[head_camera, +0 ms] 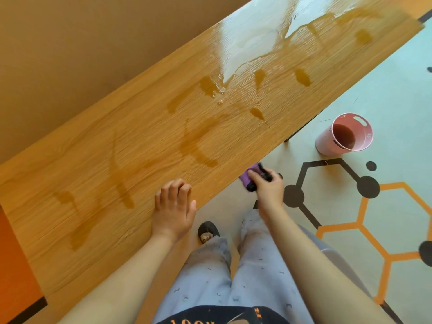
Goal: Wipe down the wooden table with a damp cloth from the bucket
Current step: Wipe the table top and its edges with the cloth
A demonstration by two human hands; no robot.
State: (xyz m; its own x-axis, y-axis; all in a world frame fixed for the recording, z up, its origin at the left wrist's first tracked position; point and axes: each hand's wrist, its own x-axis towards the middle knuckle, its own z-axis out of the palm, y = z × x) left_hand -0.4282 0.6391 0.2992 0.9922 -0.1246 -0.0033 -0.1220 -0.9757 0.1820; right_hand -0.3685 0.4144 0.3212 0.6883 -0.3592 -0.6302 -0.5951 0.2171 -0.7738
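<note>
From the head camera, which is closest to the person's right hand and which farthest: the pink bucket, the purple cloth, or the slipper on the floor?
1. purple cloth: gripped in the right hand, at the table's near edge.
2. slipper: on the floor below, toward the person's left, under the table edge.
3. pink bucket: on the floor farther ahead, to the right of the table.

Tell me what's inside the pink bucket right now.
The bucket holds dark, murky liquid partway up; nothing floats on it. Its bottom is hidden by the liquid. The purple cloth is in the right hand, not inside.
</note>
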